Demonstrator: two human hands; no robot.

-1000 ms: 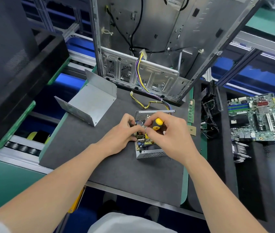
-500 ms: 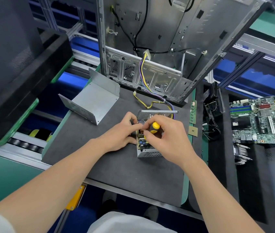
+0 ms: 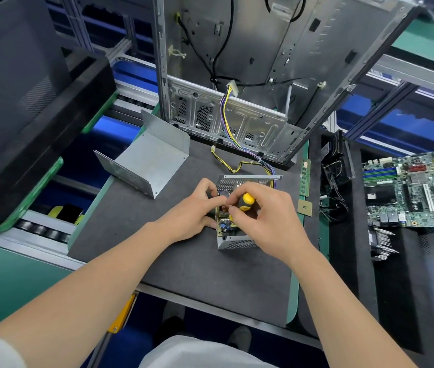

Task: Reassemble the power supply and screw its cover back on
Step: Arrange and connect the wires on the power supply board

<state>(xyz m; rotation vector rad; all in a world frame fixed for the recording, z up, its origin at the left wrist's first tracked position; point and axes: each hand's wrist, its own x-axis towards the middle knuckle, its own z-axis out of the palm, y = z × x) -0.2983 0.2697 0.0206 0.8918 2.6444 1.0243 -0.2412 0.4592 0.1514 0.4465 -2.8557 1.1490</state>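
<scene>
PSU sits open mid-mat, wires running up to case. R hand grips screwdriver, tip down inside PSU. L hand curled on its left wall. Cover lies apart, back-left.

One power supply, one cover, one screwdriver, one case, one motherboard.

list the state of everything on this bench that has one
power supply, open, board exposed
cover, off, lying on the mat left of it
screwdriver, held in the right hand, tip down inside the power supply
left hand, holds the power supply's left side
computer case, open
motherboard, out, lying at right
</scene>
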